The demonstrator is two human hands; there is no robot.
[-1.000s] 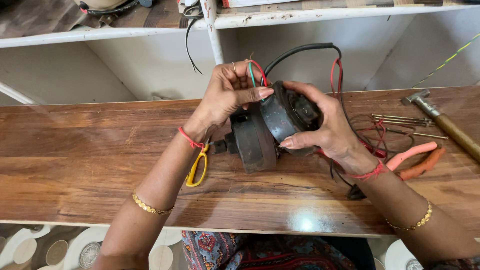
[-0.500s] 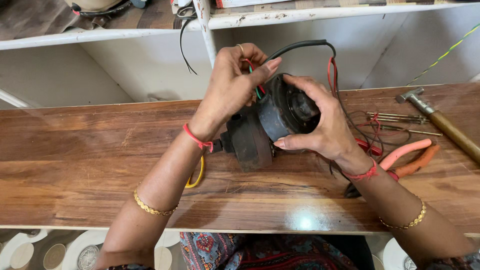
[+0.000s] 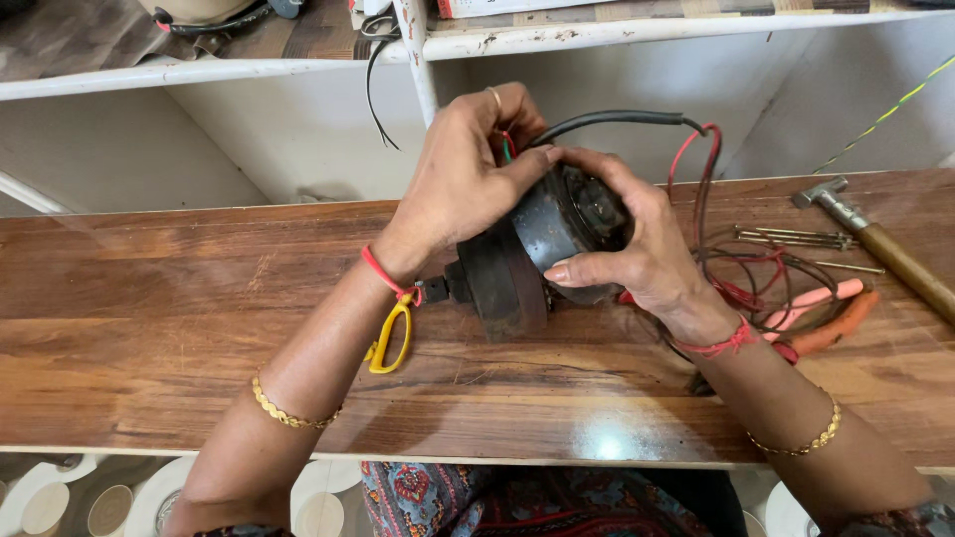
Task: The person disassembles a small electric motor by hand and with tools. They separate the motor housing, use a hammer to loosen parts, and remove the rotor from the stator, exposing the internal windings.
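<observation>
**Both hands on motor**

Bench (image 3: 149, 328): wooden. Motor (image 3: 542, 249) held just above it, centre. Left hand (image 3: 463, 179) closed over its top at the wires (image 3: 507, 147). Right hand (image 3: 637, 239) cups its side. Hammer (image 3: 885, 249), pliers (image 3: 826, 313) right.

flat white box (image 3: 517, 7) with red edge lying on the upper shelf (image 3: 696, 28), top centre, mostly cropped

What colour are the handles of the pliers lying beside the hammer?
Orange-pink, seen in the head view: pliers, hammer.
</observation>
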